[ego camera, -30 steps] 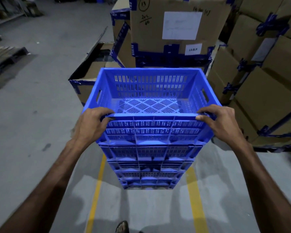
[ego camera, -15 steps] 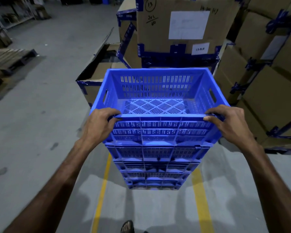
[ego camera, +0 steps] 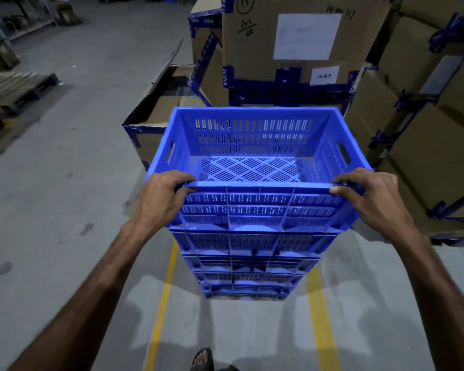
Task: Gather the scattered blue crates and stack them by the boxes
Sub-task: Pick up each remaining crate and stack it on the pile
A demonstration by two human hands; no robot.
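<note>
A stack of several blue slatted crates (ego camera: 252, 253) stands on the grey floor in front of me, between two yellow floor lines. The top crate (ego camera: 252, 145) is empty, with its open side up. My left hand (ego camera: 158, 199) grips the near-left corner of its rim, fingers curled over the edge. At the near-right corner my right hand (ego camera: 370, 196) grips the rim the same way. Tall cardboard boxes (ego camera: 300, 46) with blue tape stand just behind the stack.
An open low carton (ego camera: 156, 116) sits at the stack's back left. More taped cartons (ego camera: 439, 135) are piled along the right. A wooden pallet (ego camera: 19, 84) lies far left. My sandalled foot (ego camera: 202, 358) shows at the bottom edge. Bare concrete floor stretches to the left.
The view has shifted a little, so the stack sits further right in frame. Both hands keep the same grip on the top crate's near rim.
</note>
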